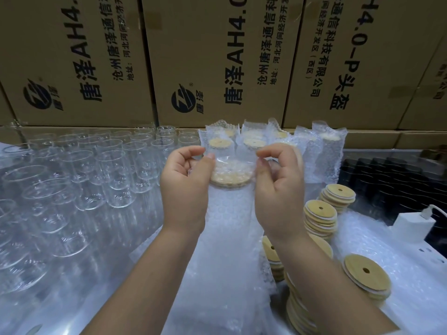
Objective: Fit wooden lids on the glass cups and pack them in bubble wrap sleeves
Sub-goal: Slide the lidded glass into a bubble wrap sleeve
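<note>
Centrally, a person's two hands hold up one bubble wrap sleeve (225, 238) over the tabletop (72, 310). Behind, three cardboard boxes (217, 56) form a wall, cut off by the top edge, with part of a fourth at the far right. The left half of the tabletop is crowded with bare glass cups (113, 175); their clear walls overlap, so they cannot be counted, and the nearest ones run off the left edge. A dark ribbed tray (387, 180) lies at the right, partly hidden. About five packed sleeves (329, 146) stand upright against the boxes, and two of them show their lids clearly. At least five stacks of wooden lids (320, 218) sit at the right, two partly behind the right forearm. One white charger (413, 223) with its cable lies near the right edge. The left hand (186, 187) and right hand (280, 187) each pinch the sleeve's open mouth between thumb and forefinger. One wooden lid (229, 176) shows through the wrap; the cup under it is hard to make out. Between cups and stacks runs a narrow free strip.
</note>
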